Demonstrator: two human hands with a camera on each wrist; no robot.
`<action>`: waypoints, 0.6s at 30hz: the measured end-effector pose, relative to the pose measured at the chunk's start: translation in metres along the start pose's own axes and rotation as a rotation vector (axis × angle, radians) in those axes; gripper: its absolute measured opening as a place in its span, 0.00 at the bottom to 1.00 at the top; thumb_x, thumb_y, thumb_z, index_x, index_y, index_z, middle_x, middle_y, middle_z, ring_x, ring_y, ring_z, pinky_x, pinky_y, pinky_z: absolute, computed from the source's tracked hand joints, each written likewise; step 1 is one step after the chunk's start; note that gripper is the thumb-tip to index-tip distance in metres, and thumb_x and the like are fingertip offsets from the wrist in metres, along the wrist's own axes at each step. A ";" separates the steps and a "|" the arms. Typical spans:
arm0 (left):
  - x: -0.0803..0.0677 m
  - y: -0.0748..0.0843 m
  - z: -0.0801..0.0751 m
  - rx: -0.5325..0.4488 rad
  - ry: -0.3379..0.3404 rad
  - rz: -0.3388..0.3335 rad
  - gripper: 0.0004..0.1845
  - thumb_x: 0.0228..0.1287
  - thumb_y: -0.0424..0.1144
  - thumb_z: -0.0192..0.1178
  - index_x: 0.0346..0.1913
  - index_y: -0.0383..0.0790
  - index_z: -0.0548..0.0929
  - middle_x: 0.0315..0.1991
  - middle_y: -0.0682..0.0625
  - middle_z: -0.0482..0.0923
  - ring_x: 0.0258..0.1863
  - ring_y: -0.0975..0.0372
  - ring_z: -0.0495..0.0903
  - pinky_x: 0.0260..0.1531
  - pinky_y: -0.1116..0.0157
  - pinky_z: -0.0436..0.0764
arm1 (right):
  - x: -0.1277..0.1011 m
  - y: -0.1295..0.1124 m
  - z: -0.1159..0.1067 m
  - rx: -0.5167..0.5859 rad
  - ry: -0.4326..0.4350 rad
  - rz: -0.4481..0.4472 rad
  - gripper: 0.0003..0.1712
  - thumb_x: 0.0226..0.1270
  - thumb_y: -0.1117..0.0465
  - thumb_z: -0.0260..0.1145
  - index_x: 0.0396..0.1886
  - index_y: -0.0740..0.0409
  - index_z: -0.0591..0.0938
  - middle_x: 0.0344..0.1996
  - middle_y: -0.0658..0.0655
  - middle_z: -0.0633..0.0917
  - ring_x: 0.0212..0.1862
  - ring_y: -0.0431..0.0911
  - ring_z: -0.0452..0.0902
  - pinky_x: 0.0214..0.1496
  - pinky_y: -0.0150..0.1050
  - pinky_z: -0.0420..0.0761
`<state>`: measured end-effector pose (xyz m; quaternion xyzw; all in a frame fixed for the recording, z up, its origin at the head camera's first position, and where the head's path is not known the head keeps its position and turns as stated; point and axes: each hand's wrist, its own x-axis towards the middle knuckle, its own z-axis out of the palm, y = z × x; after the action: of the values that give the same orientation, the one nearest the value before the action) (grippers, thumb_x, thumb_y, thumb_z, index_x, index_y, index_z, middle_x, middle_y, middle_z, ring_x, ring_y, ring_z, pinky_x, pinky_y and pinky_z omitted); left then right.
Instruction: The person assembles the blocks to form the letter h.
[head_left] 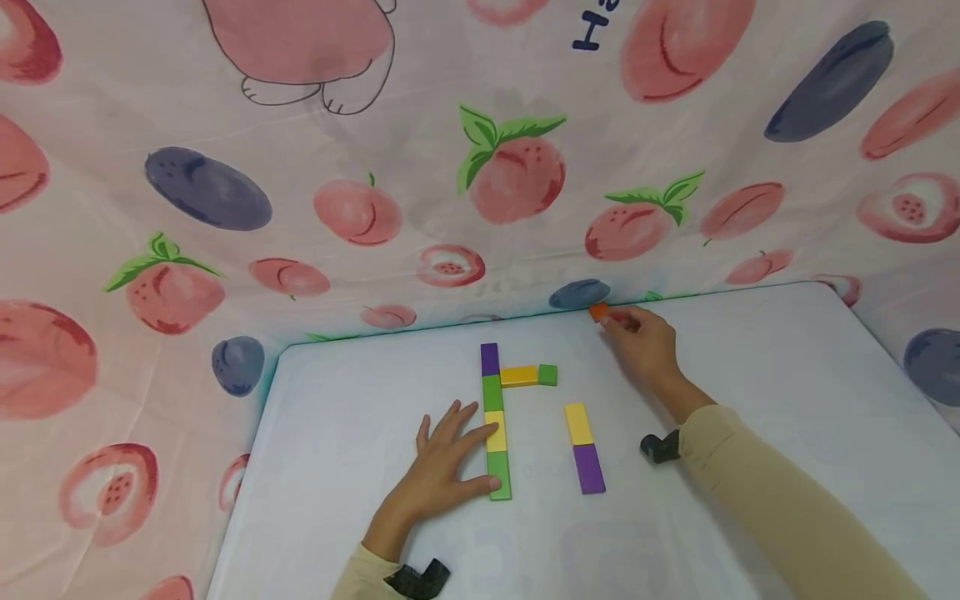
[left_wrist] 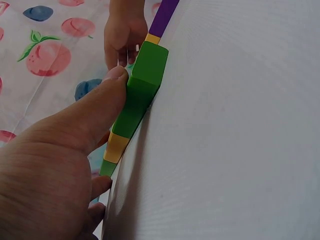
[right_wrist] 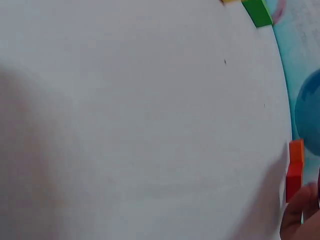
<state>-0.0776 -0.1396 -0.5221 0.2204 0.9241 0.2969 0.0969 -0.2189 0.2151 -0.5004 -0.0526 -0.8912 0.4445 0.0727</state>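
Nearest the head camera, at the lower middle of the frame, the left hand lies flat on the white worktop, fingers straight and spread, with fingertips and thumb pressed against the side of the long block column. That column runs purple, green, yellow, green from top to bottom; the left wrist view confirms the thumb bearing on its green end.

A short yellow-and-green row branches rightward from the column, touching it. A separate yellow-and-purple pair lies to the right, well apart from the column.

Upper middle of the frame: the right hand reaches to the far edge of the worktop, where its fingers pinch a small orange block lying just beside the fruit-print cloth.

Judgement: the step in hand appears to be collecting the orange block while the left hand steadies the column. The next move would call for a firm pinch, a clean lift off the edge, and placement without nudging the aligned blocks.

Containers: none visible; all blocks lie directly on the worktop.
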 end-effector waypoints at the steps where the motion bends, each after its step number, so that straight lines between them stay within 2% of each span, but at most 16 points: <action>1: 0.000 0.000 0.000 -0.002 0.002 0.001 0.40 0.60 0.67 0.66 0.74 0.60 0.71 0.83 0.51 0.52 0.84 0.52 0.41 0.75 0.35 0.31 | 0.002 0.001 -0.001 -0.011 0.021 -0.007 0.21 0.73 0.49 0.67 0.57 0.57 0.86 0.40 0.60 0.85 0.44 0.51 0.76 0.43 0.36 0.74; 5: 0.000 0.000 0.000 -0.011 0.014 0.013 0.40 0.60 0.66 0.67 0.74 0.60 0.72 0.83 0.50 0.53 0.84 0.50 0.42 0.74 0.34 0.31 | 0.008 0.006 -0.005 -0.085 0.060 -0.030 0.21 0.71 0.52 0.69 0.58 0.58 0.86 0.44 0.66 0.84 0.50 0.59 0.76 0.48 0.48 0.72; 9: 0.000 0.000 0.000 -0.002 0.015 0.015 0.40 0.60 0.66 0.67 0.74 0.60 0.71 0.83 0.50 0.53 0.84 0.50 0.42 0.74 0.34 0.32 | 0.012 0.007 -0.010 -0.188 0.008 0.044 0.23 0.71 0.48 0.67 0.62 0.51 0.85 0.56 0.68 0.81 0.60 0.68 0.69 0.54 0.68 0.68; 11: 0.000 0.000 0.000 0.003 0.010 0.010 0.40 0.60 0.66 0.67 0.74 0.61 0.71 0.83 0.51 0.52 0.84 0.51 0.42 0.75 0.34 0.32 | 0.014 0.007 -0.012 -0.228 -0.027 0.080 0.25 0.71 0.46 0.66 0.64 0.47 0.84 0.61 0.68 0.78 0.64 0.71 0.65 0.53 0.75 0.65; 13: 0.000 -0.001 0.001 0.009 0.007 0.009 0.40 0.60 0.66 0.66 0.74 0.61 0.71 0.83 0.51 0.52 0.84 0.51 0.41 0.75 0.34 0.32 | 0.015 0.008 -0.012 -0.254 -0.051 0.089 0.26 0.71 0.45 0.66 0.65 0.46 0.83 0.63 0.68 0.77 0.65 0.73 0.65 0.54 0.79 0.62; 18: 0.000 -0.002 0.002 0.012 0.007 0.010 0.40 0.60 0.66 0.66 0.75 0.61 0.71 0.83 0.51 0.52 0.84 0.51 0.41 0.75 0.34 0.32 | 0.018 0.012 -0.011 -0.284 -0.084 0.086 0.26 0.71 0.46 0.65 0.65 0.47 0.82 0.62 0.68 0.78 0.65 0.72 0.66 0.53 0.77 0.61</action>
<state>-0.0780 -0.1400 -0.5247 0.2246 0.9251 0.2924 0.0910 -0.2343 0.2342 -0.5019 -0.0818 -0.9443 0.3187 0.0083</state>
